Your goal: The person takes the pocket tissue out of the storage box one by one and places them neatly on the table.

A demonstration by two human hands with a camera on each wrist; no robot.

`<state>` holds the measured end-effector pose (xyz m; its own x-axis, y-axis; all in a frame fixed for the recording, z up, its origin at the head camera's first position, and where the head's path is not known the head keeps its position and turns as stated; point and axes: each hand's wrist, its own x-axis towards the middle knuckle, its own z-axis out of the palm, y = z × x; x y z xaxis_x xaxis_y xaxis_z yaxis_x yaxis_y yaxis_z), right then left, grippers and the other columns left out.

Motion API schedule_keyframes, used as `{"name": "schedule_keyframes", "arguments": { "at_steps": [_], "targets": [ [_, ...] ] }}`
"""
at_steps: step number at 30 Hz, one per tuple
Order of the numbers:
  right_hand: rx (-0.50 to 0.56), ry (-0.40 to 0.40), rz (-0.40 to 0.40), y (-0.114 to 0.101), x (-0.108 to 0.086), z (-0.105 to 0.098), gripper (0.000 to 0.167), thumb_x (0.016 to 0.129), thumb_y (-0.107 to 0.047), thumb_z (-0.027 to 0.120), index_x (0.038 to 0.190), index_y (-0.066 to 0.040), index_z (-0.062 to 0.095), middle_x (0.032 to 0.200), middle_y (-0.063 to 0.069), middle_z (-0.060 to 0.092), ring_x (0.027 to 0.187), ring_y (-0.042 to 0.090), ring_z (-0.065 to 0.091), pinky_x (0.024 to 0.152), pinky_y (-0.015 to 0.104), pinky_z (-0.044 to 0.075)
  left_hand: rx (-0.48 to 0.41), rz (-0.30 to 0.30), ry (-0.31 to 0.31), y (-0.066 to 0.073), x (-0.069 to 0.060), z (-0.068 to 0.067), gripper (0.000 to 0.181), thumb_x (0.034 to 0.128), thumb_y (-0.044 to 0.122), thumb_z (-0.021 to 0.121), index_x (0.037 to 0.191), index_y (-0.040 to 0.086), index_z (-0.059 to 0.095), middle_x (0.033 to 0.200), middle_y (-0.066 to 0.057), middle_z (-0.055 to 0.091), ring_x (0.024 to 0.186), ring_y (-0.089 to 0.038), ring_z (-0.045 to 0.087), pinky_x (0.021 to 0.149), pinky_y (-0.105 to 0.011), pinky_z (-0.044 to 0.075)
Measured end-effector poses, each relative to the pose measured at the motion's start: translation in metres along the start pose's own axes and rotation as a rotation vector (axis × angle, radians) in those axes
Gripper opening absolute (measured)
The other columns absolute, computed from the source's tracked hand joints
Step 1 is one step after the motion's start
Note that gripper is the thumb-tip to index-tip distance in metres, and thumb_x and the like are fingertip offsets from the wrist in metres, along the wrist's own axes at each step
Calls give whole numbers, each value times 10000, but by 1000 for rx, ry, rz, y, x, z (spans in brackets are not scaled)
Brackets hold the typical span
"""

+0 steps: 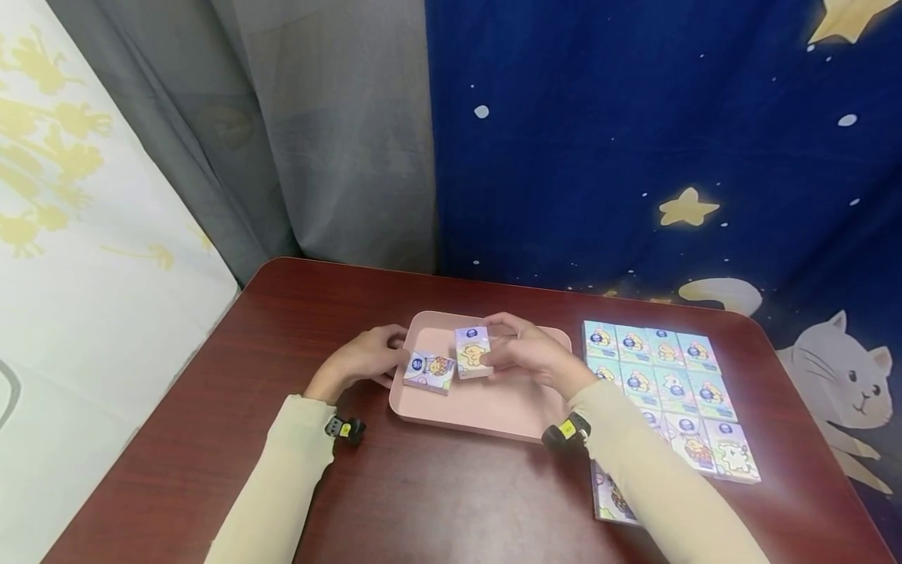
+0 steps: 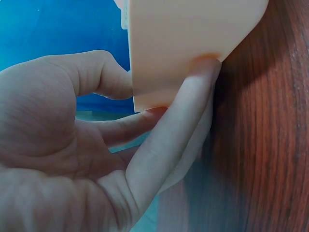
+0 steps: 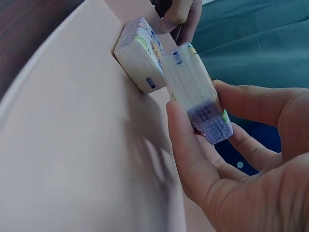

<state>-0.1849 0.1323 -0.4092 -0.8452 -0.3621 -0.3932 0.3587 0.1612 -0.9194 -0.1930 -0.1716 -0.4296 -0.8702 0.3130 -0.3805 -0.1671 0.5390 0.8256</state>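
Observation:
A shallow pink tray (image 1: 486, 411) sits on the table. My left hand (image 1: 369, 354) holds its left end; in the left wrist view the thumb meets the edge of the tray (image 2: 178, 34) and the fingers press against its outer side. One pocket tissue pack (image 1: 428, 373) with a cartoon print lies inside at the tray's left end. Above the tray, my right hand (image 1: 530, 354) pinches a second tissue pack (image 1: 472, 350) between thumb and fingers. In the right wrist view the held pack (image 3: 198, 92) is tilted, close to the lying pack (image 3: 140, 55).
To the right of the tray, several similar tissue packs (image 1: 665, 384) lie in rows, partly hidden by the right sleeve (image 1: 655, 462). The dark red wooden table (image 1: 437, 493) backs onto grey and blue curtains (image 1: 564, 157). A white patterned cloth (image 1: 92, 235) hangs at left.

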Motion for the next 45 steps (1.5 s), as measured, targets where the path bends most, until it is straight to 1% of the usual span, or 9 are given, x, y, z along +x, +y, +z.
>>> {"name": "schedule_keyframes", "arguments": {
  "at_steps": [4, 11, 17, 22, 25, 29, 35, 42, 45],
  "targets": [
    [-4, 6, -8, 0, -3, -2, 715, 893, 113, 763, 1543, -78, 534, 1231, 243, 732, 1035, 285, 728, 887, 438, 673, -4, 1, -2, 0, -1, 0, 613, 1004, 129, 664, 1563, -54, 489, 1284, -241, 665, 908, -265, 761, 740, -415, 692],
    [6, 14, -24, -2, -11, -8, 756, 872, 127, 776, 1563, -58, 529, 1208, 241, 686, 982, 277, 724, 892, 476, 672, -1, -2, 2, 0, 0, 0, 613, 1004, 135, 662, 1564, -48, 495, 1282, -236, 671, 912, -263, 763, 744, -412, 691],
    [-12, 25, -40, 0, -19, -15, 763, 854, 130, 787, 1555, -10, 520, 1145, 238, 700, 941, 263, 730, 816, 433, 684, 3, 1, 4, 1, -1, 0, 607, 1005, 137, 660, 1561, -47, 500, 1270, -234, 673, 911, -263, 763, 740, -410, 691],
    [-31, 16, -58, 5, -25, -24, 785, 862, 128, 781, 1577, 19, 476, 1091, 203, 716, 918, 242, 733, 802, 405, 676, 3, 1, 2, 1, -1, 0, 613, 1004, 135, 660, 1564, -50, 493, 1267, -237, 669, 913, -266, 761, 740, -410, 691],
    [-59, 16, -82, 6, -30, -29, 786, 866, 111, 788, 1579, 30, 469, 1087, 195, 734, 920, 235, 733, 787, 381, 670, 1, -1, 0, 1, 0, 0, 613, 1004, 135, 664, 1563, -50, 494, 1271, -237, 667, 913, -266, 761, 743, -412, 691],
    [-77, 14, -98, 6, -40, -35, 782, 874, 89, 793, 1580, 41, 460, 1110, 202, 737, 936, 241, 727, 785, 378, 665, -8, -4, -3, 1, -1, 0, 611, 1008, 134, 669, 1563, -50, 492, 1283, -241, 664, 920, -271, 764, 749, -418, 691],
    [-64, 19, -84, 8, -53, -42, 788, 878, 89, 794, 1584, 49, 447, 1122, 194, 727, 965, 259, 729, 792, 390, 659, -10, -7, -5, 1, 0, 0, 611, 1013, 131, 674, 1566, -53, 487, 1293, -246, 664, 931, -278, 765, 752, -423, 691],
    [-54, 27, -47, 10, -71, -49, 791, 893, 48, 812, 1594, 11, 447, 1162, 185, 719, 986, 261, 731, 796, 373, 668, -10, -5, -1, 1, -1, 0, 602, 1016, 130, 673, 1561, -51, 490, 1292, -245, 666, 936, -280, 769, 752, -427, 692],
    [-60, 26, -47, 11, -79, -52, 786, 894, 41, 822, 1591, 2, 459, 1160, 174, 733, 985, 259, 735, 787, 367, 670, -11, -2, 0, 1, -1, 1, 601, 1016, 124, 666, 1562, -55, 489, 1284, -247, 669, 927, -278, 769, 747, -425, 692]
  ]
}}
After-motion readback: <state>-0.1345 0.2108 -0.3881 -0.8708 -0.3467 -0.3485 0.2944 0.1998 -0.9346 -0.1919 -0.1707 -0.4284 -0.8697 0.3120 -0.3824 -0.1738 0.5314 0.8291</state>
